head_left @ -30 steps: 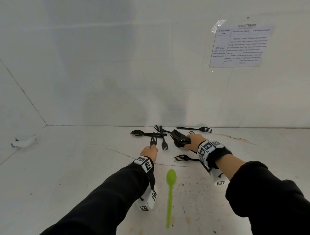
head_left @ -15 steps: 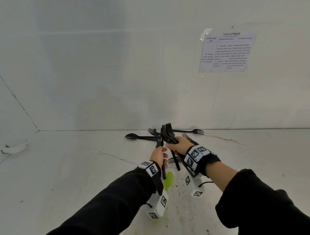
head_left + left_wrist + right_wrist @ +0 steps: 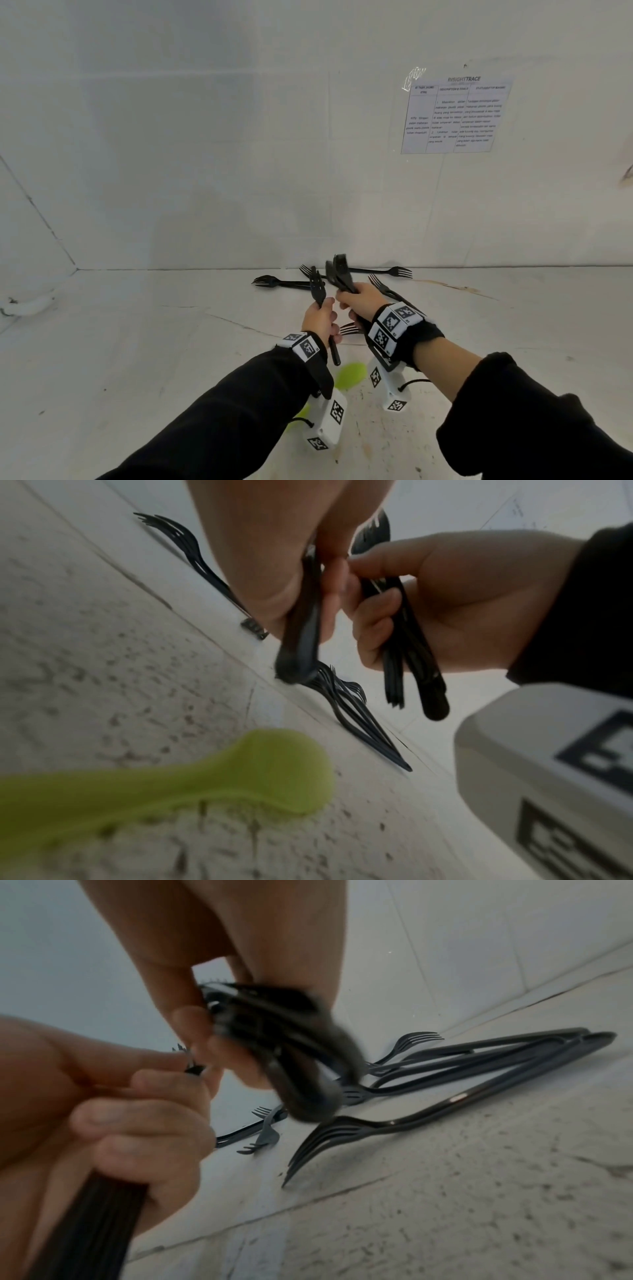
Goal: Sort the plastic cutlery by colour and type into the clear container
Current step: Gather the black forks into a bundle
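My left hand (image 3: 323, 318) grips a black fork (image 3: 317, 286) by its handle, tines up. Right beside it, my right hand (image 3: 354, 297) holds a bundle of black forks (image 3: 337, 274), also tines up; the hands almost touch. In the left wrist view the left hand (image 3: 291, 593) holds the fork (image 3: 301, 642) and the right hand (image 3: 428, 601) the bundle (image 3: 407, 658). Loose black forks (image 3: 277, 282) (image 3: 394, 272) (image 3: 445, 1074) lie on the white surface by the wall. A green spoon (image 3: 349, 375) (image 3: 205, 785) lies under my wrists. No clear container is in view.
A white wall (image 3: 205, 171) rises just behind the loose forks, with a printed sheet (image 3: 452, 116) taped to it. A side wall meets it at the far left, where a small white object (image 3: 30, 305) lies. The surface (image 3: 137, 342) is scratched and speckled.
My left hand picked a fork up off the surface. Both hands rose and drew together toward me, each with its forks turned tines up.
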Demonstrator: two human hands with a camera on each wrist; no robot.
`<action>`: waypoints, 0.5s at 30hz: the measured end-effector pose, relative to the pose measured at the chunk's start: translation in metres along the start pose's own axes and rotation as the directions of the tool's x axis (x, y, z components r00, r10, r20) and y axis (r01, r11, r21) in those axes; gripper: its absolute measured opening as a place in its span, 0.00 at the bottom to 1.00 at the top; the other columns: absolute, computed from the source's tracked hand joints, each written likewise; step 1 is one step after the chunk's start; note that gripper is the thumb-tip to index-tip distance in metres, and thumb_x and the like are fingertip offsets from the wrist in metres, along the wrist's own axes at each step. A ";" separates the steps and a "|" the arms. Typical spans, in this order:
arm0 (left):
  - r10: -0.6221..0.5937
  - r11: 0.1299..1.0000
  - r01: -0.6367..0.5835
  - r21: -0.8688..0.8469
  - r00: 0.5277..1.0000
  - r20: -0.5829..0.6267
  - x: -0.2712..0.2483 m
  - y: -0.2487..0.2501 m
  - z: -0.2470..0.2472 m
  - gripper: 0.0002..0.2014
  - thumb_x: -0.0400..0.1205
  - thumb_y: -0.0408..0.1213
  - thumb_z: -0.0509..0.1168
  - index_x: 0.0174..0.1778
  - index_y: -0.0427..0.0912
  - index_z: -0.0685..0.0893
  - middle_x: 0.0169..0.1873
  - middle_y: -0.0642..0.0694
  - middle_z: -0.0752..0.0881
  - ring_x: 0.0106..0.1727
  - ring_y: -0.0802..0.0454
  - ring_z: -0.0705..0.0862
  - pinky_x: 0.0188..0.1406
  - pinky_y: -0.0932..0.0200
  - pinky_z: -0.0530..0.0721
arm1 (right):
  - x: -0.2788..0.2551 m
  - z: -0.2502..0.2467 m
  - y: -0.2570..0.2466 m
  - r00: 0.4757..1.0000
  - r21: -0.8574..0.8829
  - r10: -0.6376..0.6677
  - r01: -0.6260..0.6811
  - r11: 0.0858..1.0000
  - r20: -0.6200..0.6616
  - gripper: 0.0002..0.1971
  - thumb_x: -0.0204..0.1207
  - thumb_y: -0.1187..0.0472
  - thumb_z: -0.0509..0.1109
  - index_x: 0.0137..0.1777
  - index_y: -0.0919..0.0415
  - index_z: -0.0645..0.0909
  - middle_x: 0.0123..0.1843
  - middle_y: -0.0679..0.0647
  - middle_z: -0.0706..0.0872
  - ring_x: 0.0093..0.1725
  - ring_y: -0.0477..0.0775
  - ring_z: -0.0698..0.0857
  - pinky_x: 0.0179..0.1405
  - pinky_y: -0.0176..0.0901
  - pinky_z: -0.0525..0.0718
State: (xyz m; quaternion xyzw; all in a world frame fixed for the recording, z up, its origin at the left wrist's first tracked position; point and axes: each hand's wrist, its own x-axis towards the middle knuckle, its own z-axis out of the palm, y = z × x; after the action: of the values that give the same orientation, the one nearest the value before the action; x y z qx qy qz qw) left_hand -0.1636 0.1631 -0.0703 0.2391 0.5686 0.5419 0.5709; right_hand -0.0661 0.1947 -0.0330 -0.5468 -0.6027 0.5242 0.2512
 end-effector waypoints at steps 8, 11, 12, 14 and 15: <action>-0.066 0.997 0.064 -0.046 0.997 -0.044 -0.004 -0.004 0.001 0.15 0.85 0.37 0.49 0.32 0.43 0.70 0.19 0.50 0.69 0.12 0.58 0.65 0.16 0.69 0.62 | -0.008 0.009 0.003 0.997 0.148 0.013 -0.025 0.989 0.082 0.11 0.82 0.68 0.58 0.38 0.62 0.76 0.33 0.58 0.78 0.30 0.55 0.77 0.38 0.51 0.78; -0.039 0.997 0.035 -0.074 0.998 -0.046 -0.004 -0.003 0.001 0.15 0.84 0.35 0.50 0.33 0.42 0.76 0.23 0.46 0.74 0.23 0.52 0.73 0.26 0.61 0.70 | -0.013 0.019 0.006 0.997 -0.028 -0.057 0.059 0.998 0.055 0.09 0.82 0.63 0.59 0.41 0.57 0.79 0.40 0.59 0.84 0.41 0.62 0.84 0.53 0.56 0.83; -0.042 0.995 0.037 -0.090 0.998 -0.056 -0.004 -0.003 0.001 0.15 0.84 0.35 0.51 0.34 0.41 0.77 0.25 0.44 0.75 0.26 0.50 0.74 0.28 0.60 0.71 | -0.014 0.022 0.007 0.996 -0.107 -0.082 0.084 0.991 0.017 0.08 0.81 0.61 0.60 0.45 0.58 0.80 0.44 0.59 0.85 0.46 0.62 0.85 0.57 0.56 0.83; -0.040 0.996 0.032 -0.088 0.996 -0.083 -0.004 -0.004 0.000 0.14 0.84 0.35 0.50 0.35 0.40 0.77 0.28 0.43 0.75 0.28 0.49 0.73 0.28 0.59 0.72 | -0.016 0.026 0.008 0.990 -0.192 -0.119 0.103 0.976 -0.072 0.10 0.81 0.60 0.61 0.54 0.63 0.80 0.49 0.60 0.85 0.49 0.58 0.83 0.57 0.50 0.81; -0.045 0.997 0.039 -0.073 0.995 -0.091 -0.004 -0.006 0.000 0.13 0.84 0.36 0.50 0.37 0.41 0.77 0.29 0.43 0.75 0.28 0.50 0.73 0.26 0.59 0.71 | -0.016 0.028 0.009 0.985 -0.202 -0.128 0.104 0.974 -0.112 0.11 0.81 0.60 0.61 0.57 0.65 0.79 0.50 0.59 0.84 0.48 0.55 0.82 0.52 0.45 0.80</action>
State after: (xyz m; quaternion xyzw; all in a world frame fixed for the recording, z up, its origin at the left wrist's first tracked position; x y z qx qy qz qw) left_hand -0.1608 0.1579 -0.0746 0.1813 0.5797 0.5601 0.5634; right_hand -0.0827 0.1683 -0.0458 -0.5642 -0.6652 0.4119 0.2636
